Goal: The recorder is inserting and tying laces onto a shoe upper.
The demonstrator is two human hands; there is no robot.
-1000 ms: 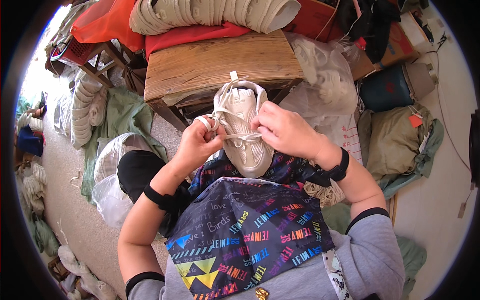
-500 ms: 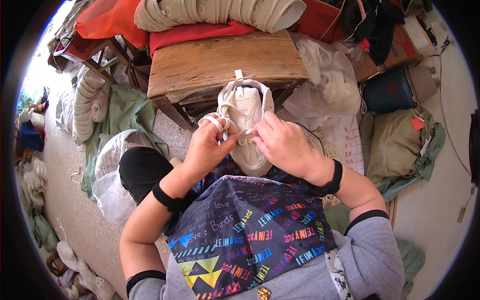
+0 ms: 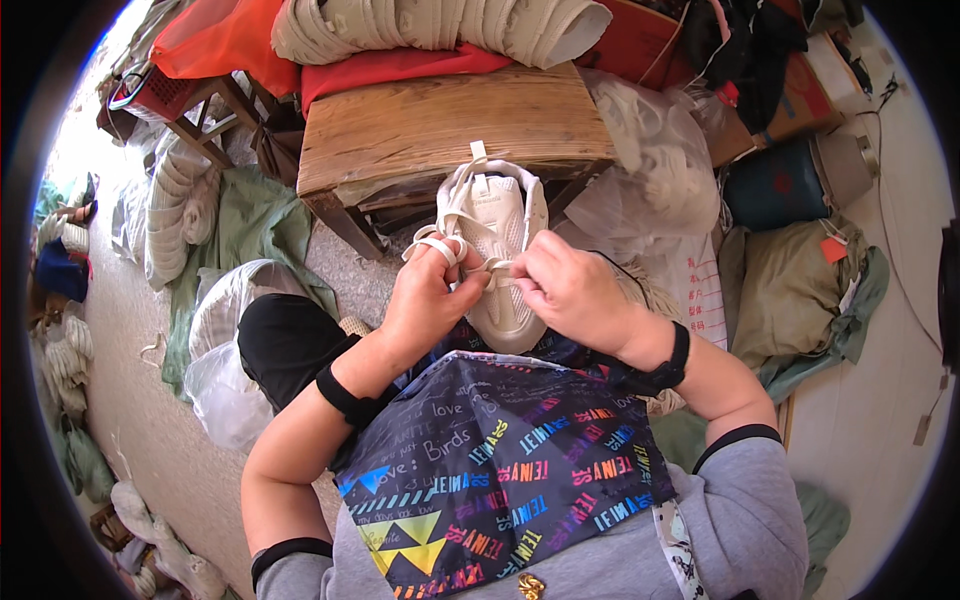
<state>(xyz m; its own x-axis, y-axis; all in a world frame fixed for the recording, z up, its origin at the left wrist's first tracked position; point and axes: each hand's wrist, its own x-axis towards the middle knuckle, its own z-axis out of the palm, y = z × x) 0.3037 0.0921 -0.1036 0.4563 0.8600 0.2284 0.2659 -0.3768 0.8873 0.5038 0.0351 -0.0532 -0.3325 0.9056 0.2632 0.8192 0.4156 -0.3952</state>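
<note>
A person seated on the floor holds a cream-white sneaker [image 3: 497, 245] on their lap, just in front of a low wooden surface [image 3: 440, 125]. The left hand [image 3: 425, 300] has a white lace [image 3: 437, 244] looped around its fingers, grip closed on it. The right hand [image 3: 565, 290] pinches the lace over the shoe's middle. Stacked pale soles [image 3: 440, 25] lie beyond.

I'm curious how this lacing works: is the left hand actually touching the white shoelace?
Touching. The head view shows the white shoelace looped around the fingers of the left hand, above the pale shoe; no gap shows.
</note>
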